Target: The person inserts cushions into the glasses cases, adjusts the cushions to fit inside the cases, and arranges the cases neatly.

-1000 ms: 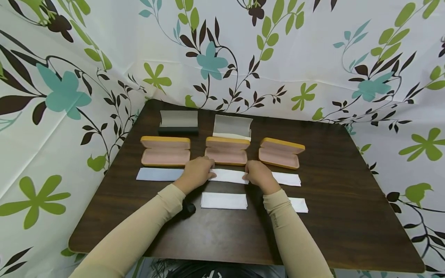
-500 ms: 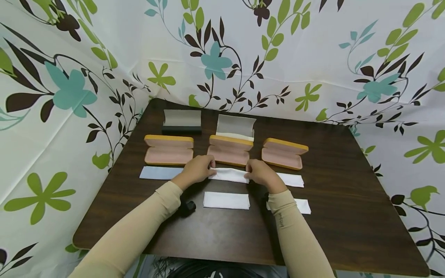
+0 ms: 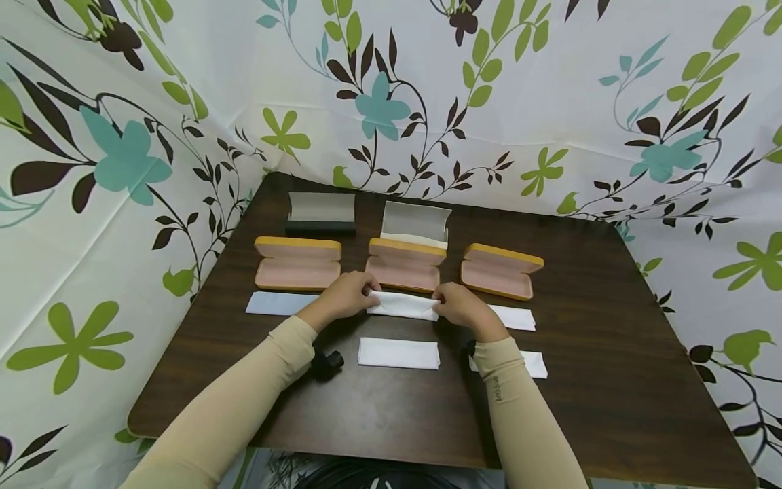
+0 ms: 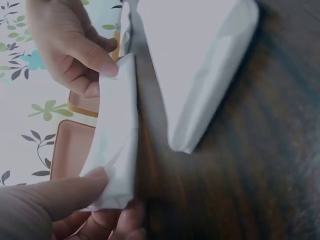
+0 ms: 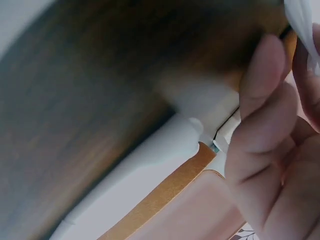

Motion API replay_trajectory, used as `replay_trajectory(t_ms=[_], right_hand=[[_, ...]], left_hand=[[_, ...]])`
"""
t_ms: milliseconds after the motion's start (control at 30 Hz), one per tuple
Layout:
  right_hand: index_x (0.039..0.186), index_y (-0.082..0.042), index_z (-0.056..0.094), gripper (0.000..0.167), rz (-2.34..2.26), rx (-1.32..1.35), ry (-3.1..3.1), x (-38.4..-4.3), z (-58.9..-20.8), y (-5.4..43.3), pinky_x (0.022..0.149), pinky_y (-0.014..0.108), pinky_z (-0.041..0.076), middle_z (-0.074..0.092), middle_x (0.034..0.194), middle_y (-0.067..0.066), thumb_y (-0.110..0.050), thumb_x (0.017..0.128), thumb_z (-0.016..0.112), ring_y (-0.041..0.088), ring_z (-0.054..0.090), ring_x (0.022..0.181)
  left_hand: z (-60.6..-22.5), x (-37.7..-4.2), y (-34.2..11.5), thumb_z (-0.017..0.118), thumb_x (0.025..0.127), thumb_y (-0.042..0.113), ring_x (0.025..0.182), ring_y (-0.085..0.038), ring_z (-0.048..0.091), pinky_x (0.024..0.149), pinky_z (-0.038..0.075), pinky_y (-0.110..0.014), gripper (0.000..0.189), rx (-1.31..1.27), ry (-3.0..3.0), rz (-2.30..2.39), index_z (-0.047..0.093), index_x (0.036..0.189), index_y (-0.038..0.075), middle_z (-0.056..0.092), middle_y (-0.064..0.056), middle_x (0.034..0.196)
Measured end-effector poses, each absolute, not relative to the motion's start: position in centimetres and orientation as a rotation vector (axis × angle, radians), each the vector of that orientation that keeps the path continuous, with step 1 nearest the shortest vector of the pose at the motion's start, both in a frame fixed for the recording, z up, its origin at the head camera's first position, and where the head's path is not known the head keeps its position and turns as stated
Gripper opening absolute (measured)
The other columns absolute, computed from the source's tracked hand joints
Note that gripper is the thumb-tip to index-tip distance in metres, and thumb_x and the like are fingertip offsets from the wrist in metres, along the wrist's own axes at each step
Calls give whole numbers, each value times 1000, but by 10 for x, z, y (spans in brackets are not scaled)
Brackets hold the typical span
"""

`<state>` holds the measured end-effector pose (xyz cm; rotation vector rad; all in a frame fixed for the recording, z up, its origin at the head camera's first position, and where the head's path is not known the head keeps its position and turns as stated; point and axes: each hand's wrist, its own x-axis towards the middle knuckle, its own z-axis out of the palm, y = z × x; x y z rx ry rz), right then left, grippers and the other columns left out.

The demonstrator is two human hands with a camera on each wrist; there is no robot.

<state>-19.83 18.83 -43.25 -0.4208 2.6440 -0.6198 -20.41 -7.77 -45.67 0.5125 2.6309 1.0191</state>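
A folded white cloth [image 3: 402,305] spans the space between the two hands, just in front of the middle eyeglass case [image 3: 403,275]. Its left end is pinched by my left hand [image 3: 345,295], thumb on top and fingers beneath, as the left wrist view shows. At the other end my right hand [image 3: 462,309] grips it between thumb and fingers. A shallow crease runs across the cloth [image 4: 117,135]. The middle case stands open, yellow-orange outside with a pink lining. Nearer the person lies another folded white cloth [image 3: 398,354].
Open cases stand left [image 3: 298,273] and right [image 3: 496,278] of the middle one. Behind them are a dark box [image 3: 321,225] and a white box [image 3: 415,223]. A light-blue cloth [image 3: 277,303] lies left; white cloths [image 3: 516,317] lie right, one partly under the right forearm.
The head view has shifted slightly. The held cloth has risen a little at its far edge and now shows a crease; both hands keep their hold on its ends.
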Motion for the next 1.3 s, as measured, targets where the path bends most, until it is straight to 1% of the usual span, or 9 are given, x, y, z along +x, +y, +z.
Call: replay_trajectory(t_ms=[100, 167, 300, 467, 600, 800, 1000, 1133, 1300], right_hand=[[85, -4, 58, 12, -634, -429, 2638, -199, -429, 189, 61, 31, 38, 49, 76, 4, -4, 97, 60, 18, 46, 67], [86, -4, 58, 12, -669, -416, 2623, -199, -425, 189, 60, 31, 38, 51, 76, 4, -4, 98, 59, 18, 47, 67], [101, 1, 60, 5, -740, -376, 2600, -202, -417, 190, 62, 31, 44, 59, 83, 8, -2, 99, 57, 19, 56, 71], [115, 7, 57, 18, -801, -353, 2593, -210, -414, 188, 67, 35, 48, 62, 93, 15, -1, 99, 56, 23, 62, 76], [124, 7, 56, 27, -843, -331, 2612, -218, -419, 185, 71, 37, 49, 64, 98, 16, -3, 100, 55, 23, 62, 78], [124, 7, 58, 26, -886, -300, 2679, -227, -426, 181, 66, 35, 47, 60, 84, 13, -2, 100, 55, 22, 58, 71], [127, 7, 59, 29, -902, -252, 2737, -229, -429, 178, 69, 36, 48, 61, 96, 16, -4, 101, 57, 25, 58, 78], [128, 6, 61, 30, -859, -265, 2799, -230, -432, 177, 75, 41, 48, 62, 101, 17, -5, 100, 58, 27, 56, 84], [126, 3, 63, 28, -804, -264, 2866, -228, -435, 174, 80, 43, 49, 63, 102, 15, -5, 100, 59, 28, 57, 87]], left_hand=[[-455, -205, -79, 76, 93, 16, 76, -16, 56, 72, 50, -32, 15, 463, 2537, 1145, 71, 103, 7, 62, -3, 87], [-454, -205, -79, 76, 93, 14, 74, -16, 58, 69, 53, -31, 14, 404, 2447, 1259, 70, 102, 5, 61, -4, 86], [-450, -207, -80, 74, 94, 9, 72, -18, 63, 65, 58, -32, 14, 305, 2276, 1441, 69, 104, 1, 60, -5, 83], [-444, -213, -80, 70, 96, 7, 75, -21, 67, 69, 61, -34, 18, 238, 2228, 1500, 65, 111, -1, 61, -8, 87], [-443, -219, -79, 69, 98, 8, 81, -23, 67, 70, 61, -37, 22, 180, 2245, 1530, 64, 117, -1, 61, -11, 92], [-444, -227, -74, 66, 98, 6, 77, -23, 65, 69, 61, -38, 25, 111, 2307, 1586, 61, 121, -2, 56, -10, 91], [-446, -231, -70, 66, 98, 5, 75, -21, 63, 69, 61, -38, 23, 57, 2375, 1618, 59, 119, -1, 54, -10, 93], [-449, -233, -69, 68, 96, 5, 75, -21, 64, 67, 61, -36, 25, 50, 2425, 1614, 60, 119, -1, 57, -12, 97], [-453, -236, -69, 68, 96, 4, 73, -22, 66, 63, 60, -32, 23, 89, 2505, 1584, 61, 116, -3, 63, -16, 99]])
